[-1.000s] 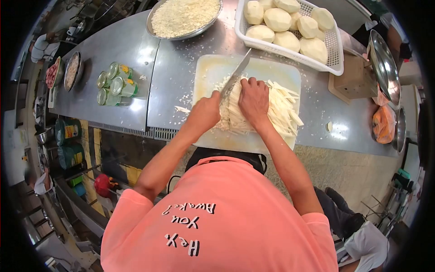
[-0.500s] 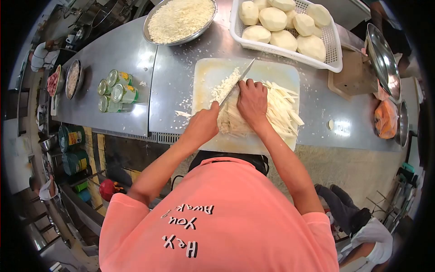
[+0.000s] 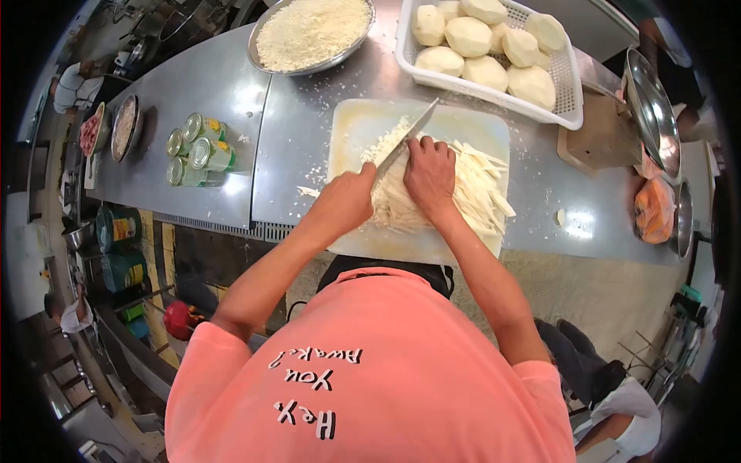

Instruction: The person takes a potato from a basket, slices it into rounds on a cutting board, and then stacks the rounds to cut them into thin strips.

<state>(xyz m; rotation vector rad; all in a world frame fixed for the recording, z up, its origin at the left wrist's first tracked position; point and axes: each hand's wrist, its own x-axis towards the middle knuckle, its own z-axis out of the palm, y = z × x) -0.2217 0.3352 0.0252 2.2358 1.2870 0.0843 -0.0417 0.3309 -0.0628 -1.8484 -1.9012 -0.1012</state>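
Observation:
My left hand [image 3: 346,199] is closed around the handle of a kitchen knife [image 3: 407,140], its blade slanting up and right over the white cutting board [image 3: 421,245]. Close beside the blade, the curled fingers of my right hand [image 3: 430,171] press down on a bundle of pale vegetable strips [image 3: 480,185]. More of these strips fan out to the right of that hand. Small diced bits [image 3: 384,144] lie on the board along the blade's left side. Part of the strips is hidden under my right hand.
Behind the board stand a metal bowl of chopped pale pieces [image 3: 312,35] and a white basket [image 3: 494,106] of peeled round root vegetables [image 3: 468,37]. Several cans [image 3: 211,154] and two bowls stand left. A wooden block [image 3: 606,139] and metal bowls are right. Other people work nearby.
My left hand and the knife have shifted slightly, the blade sitting a little further right, close to my right fingers. My right hand keeps its hold on the strips.

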